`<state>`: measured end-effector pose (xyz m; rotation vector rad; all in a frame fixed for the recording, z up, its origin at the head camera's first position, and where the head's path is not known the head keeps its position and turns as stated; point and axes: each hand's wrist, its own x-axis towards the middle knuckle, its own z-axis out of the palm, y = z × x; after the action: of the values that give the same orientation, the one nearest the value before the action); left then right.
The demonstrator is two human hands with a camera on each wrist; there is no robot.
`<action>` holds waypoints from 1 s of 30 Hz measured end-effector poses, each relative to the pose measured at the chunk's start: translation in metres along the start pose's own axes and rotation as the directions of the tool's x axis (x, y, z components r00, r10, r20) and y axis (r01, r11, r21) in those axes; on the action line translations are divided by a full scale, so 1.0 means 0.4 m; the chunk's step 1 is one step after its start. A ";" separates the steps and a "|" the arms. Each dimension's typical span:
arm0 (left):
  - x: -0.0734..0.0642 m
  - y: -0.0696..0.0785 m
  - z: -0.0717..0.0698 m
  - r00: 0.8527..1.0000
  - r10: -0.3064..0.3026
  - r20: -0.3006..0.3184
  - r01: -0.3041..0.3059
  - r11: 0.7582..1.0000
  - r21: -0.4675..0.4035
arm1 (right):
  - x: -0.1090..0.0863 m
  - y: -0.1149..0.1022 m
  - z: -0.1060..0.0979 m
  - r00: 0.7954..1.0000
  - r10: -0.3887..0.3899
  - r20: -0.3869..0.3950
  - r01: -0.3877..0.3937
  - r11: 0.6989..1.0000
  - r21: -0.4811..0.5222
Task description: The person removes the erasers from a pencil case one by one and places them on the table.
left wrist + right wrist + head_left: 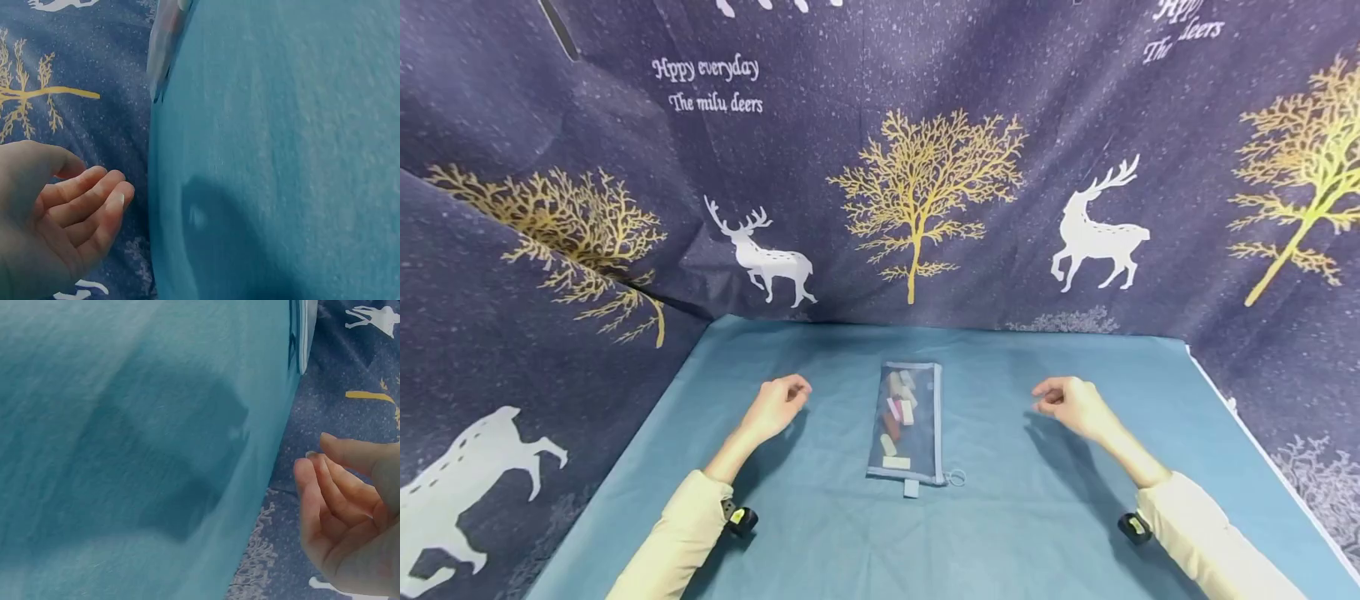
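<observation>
Lying between the two hands: a zippered mesh pouch [924,429], flat on the cloth-covered table [1000,533]. Long axis runs roughly away from the wearer, so one long side faces each hand. Contents visible through the mesh — small block-like pieces in white, cream, pink and reddish brown; exact kind not determinable.

Left hand [775,407]: to the pouch's left, raised over the table, shadow beneath. Fingers loosely curved, palm hollow, nothing held. Right hand [1070,406]: mirrors it on the other side, thumb a little off the fingertips, likewise holding nothing. Neither touches the pouch.

Key relation: pouch is off-centre — nearer the left hand, with a wider gap to the right. Both sets of fingertips sit about level with its far half; the near half reaches back toward the wearer, past the hands. A metal-looking ring [956,477] sits at the near corner on the right hand's side; a small fabric tab [912,488] projects from the near short edge, between the hands but closer to the wearer.
</observation>
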<state>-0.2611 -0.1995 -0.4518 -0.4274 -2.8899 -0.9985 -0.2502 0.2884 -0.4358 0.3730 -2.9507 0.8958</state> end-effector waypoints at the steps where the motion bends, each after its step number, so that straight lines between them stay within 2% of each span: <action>1: 0.000 0.005 0.001 1.000 -0.002 0.007 0.002 1.000 -0.020 | 0.001 -0.005 -0.001 1.000 0.008 0.017 -0.008 1.000 0.011; 3: 0.000 0.018 0.003 1.000 0.003 0.018 -0.002 0.999 -0.038 | 0.002 -0.012 -0.001 0.999 0.016 0.036 -0.016 1.000 0.025; 9: 0.007 0.055 0.015 0.999 0.047 0.017 -0.046 0.998 -0.044 | -0.001 -0.037 0.007 0.995 -0.034 0.097 0.028 0.997 0.070; 17: 0.021 0.075 0.031 0.998 0.052 0.041 -0.049 0.996 -0.076 | 0.007 -0.057 0.038 0.988 -0.077 0.136 0.064 0.993 0.097; 23: 0.022 0.102 0.053 0.997 0.046 0.061 -0.040 0.994 -0.100 | 0.013 -0.074 0.053 0.972 -0.109 0.210 0.069 0.979 0.190; 30: 0.023 0.128 0.089 0.989 0.126 0.078 -0.117 0.987 -0.107 | 0.007 -0.080 0.074 0.955 -0.131 0.266 0.058 0.962 0.268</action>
<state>-0.2545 -0.1371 -0.4480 -0.6598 -2.8523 -1.1378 -0.2443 0.2458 -0.4428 0.7039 -3.0311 1.3214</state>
